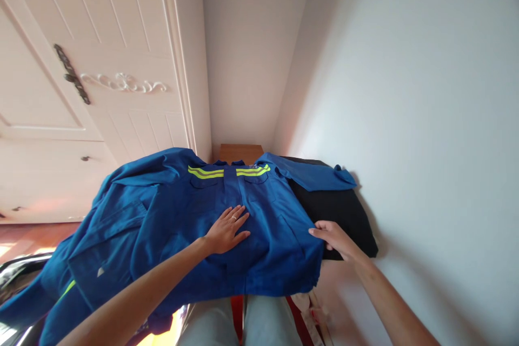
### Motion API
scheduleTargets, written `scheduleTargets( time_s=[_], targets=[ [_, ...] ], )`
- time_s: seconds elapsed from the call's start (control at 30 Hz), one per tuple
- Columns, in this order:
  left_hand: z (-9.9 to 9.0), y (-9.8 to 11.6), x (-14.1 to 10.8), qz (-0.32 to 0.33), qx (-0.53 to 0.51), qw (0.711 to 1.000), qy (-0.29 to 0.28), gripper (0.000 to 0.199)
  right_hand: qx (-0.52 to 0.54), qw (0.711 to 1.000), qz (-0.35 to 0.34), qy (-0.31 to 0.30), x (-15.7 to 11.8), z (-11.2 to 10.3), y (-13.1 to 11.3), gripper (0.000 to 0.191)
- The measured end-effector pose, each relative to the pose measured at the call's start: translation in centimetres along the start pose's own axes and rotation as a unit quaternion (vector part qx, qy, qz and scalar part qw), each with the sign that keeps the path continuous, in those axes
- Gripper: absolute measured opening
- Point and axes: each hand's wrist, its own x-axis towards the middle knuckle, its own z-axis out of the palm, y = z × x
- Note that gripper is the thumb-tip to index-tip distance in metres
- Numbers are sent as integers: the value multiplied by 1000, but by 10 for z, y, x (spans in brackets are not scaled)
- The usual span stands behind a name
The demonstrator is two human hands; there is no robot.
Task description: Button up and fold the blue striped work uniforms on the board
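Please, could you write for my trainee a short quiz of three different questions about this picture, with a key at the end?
1. Multiple choice: where does the left hand rest?
a) on the white cabinet door with carved scrollwork
b) on the front of the blue fabric jacket with yellow-green chest stripes
c) on the pale trousers
2. True or false: the right hand grips the jacket's collar.
3. Fill in the colour: one blue jacket sleeve lies over a large ____ item beside the pale, plain wall.

Key:
1: b
2: False; it pinches the jacket's side edge.
3: black
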Motion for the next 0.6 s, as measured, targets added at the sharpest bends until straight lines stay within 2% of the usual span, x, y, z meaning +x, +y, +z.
scheduleTargets(
  time_s=[0.1,0.2,0.33,0.4,0.5,0.6],
  targets=[
    [0,-1,0,3,-7,1000,-3,66,-4,999,14,36,-9,-17,8,49],
    [1,-2,0,6,-11,1000,1,66,14,999,21,43,-21,-14,23,51],
    [-3,3,-1,-5,-17,1000,-2,66,103,994,35,-23,-39,5,54,50],
    [-8,7,-1,-10,-25,1000,-11,66,122,989,53,-71,-46,11,69,58],
    [-16,10,2,-15,-45,998,-30,69,63,988,78,-116,-51,11,82,61],
    [-22,10,4,-25,-86,995,-34,63,-35,992,67,-102,-46,-2,83,48]
  ],
)
